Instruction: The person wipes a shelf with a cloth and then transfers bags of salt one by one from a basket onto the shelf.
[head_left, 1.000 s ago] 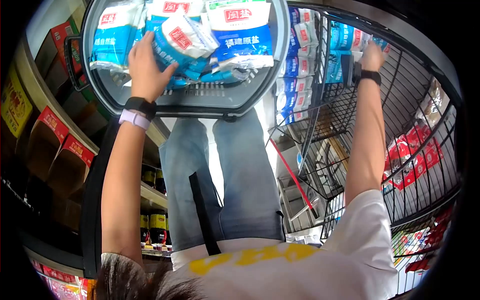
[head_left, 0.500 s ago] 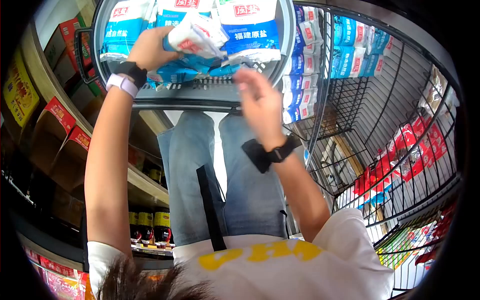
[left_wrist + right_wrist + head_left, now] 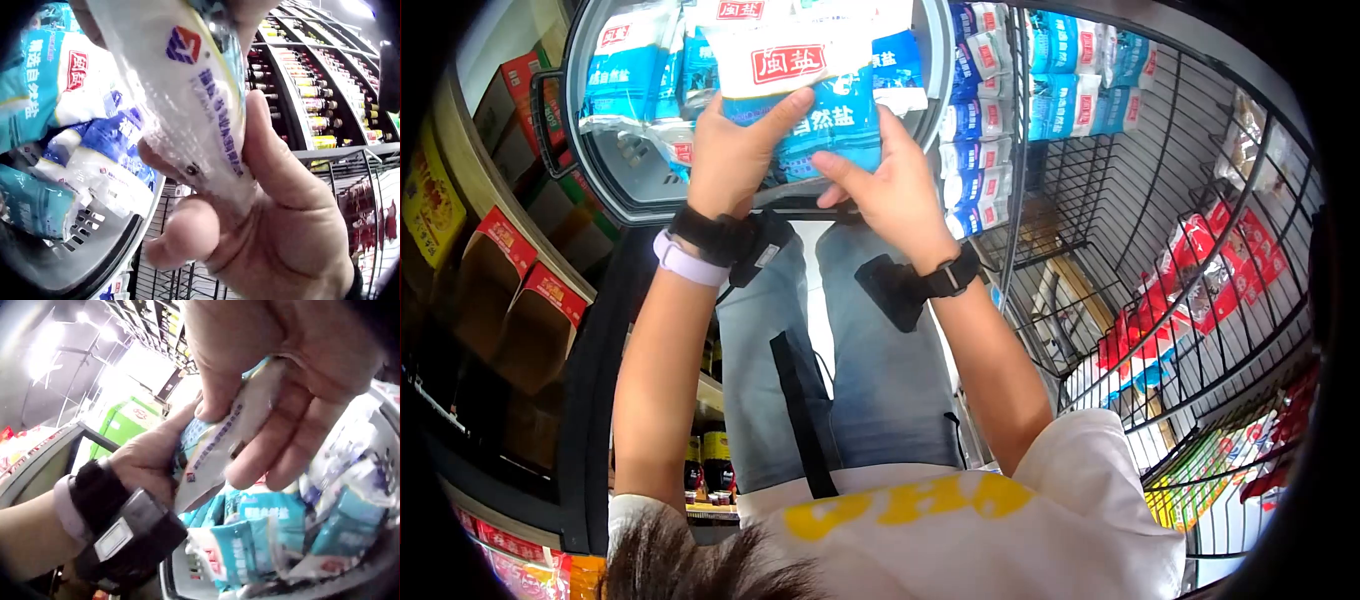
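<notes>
A white-and-teal bag of salt [image 3: 830, 60] is held up over the grey basket [image 3: 941, 85], tilted, its front label facing the head camera. My left hand [image 3: 735, 155] grips its left side, thumb across the front. At its lower right edge my right hand [image 3: 897, 195] pinches the bag between thumb and fingers. The right wrist view shows the bag's white narrow side [image 3: 215, 447] between both hands. Behind and below it, more salt bags lie in the basket, among them a teal one [image 3: 625, 80] and a deep blue one [image 3: 905, 75].
Right of the basket stands a black wire rack [image 3: 1090, 220] with stacked blue salt bags [image 3: 978, 120], teal ones [image 3: 1065, 105] and red packs [image 3: 1200, 275]. Shelves with cardboard boxes [image 3: 525, 330] and dark jars [image 3: 716, 460] line the left. Bottle shelves [image 3: 312, 94] rise beyond.
My right hand has come from the teal bags on the rack to the basket. A bag my left hand gripped among the others is now raised, and both hands hold it.
</notes>
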`<state>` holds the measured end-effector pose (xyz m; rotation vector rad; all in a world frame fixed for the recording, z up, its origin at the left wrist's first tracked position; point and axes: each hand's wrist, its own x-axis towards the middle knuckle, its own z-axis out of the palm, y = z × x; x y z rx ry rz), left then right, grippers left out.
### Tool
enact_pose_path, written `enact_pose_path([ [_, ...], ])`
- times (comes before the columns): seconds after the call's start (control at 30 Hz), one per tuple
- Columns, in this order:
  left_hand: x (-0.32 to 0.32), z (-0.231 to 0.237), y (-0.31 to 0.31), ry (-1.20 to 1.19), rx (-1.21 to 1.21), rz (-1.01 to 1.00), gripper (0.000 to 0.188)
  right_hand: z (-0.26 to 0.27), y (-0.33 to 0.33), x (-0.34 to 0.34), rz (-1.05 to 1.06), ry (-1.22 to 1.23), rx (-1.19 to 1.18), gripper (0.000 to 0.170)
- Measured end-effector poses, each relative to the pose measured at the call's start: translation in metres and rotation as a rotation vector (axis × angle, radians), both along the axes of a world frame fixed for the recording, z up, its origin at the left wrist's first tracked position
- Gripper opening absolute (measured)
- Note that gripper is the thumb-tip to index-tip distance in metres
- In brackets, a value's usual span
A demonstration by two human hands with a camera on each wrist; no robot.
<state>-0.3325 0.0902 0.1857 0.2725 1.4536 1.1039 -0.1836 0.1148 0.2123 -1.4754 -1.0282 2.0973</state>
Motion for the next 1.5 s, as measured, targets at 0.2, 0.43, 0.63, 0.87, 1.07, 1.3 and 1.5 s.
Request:
enact_pose_path([
  [0.2,0.03,0.044,-0.002,0.421,0.129,-0.219,0.056,0.029,0.001,0.046,-0.217,0.007,0.042,0.038],
  [0.43,0.009,0.133,0.014,0.001,0.768,-0.792,0.058,0.041,0.029,0.116,-0.729,-0.172,0.287,0.029],
  [0.63,0.042,0.162,0.013,-0.316,0.899,-1.063,0.048,-0.047,0.102,0.218,-1.237,-0.149,0.05,0.042],
  [0.87,0.047,0.159,0.004,-0.328,0.799,-1.039,0.037,-0.114,0.166,0.306,-1.322,-0.175,0.049,0.049],
  [1.07,0.042,0.161,0.008,-0.301,0.693,-0.959,0.029,-0.134,0.186,0.344,-1.076,-0.957,0.025,0.039],
  [1.3,0.03,0.169,0.037,-0.049,0.368,-0.709,0.024,-0.111,0.174,0.299,-0.703,-1.338,0.213,0.039],
  [1.5,0.029,0.096,0.012,0.171,0.205,-0.673,0.038,-0.085,0.174,0.256,-0.598,-1.43,-0.018,0.069],
])
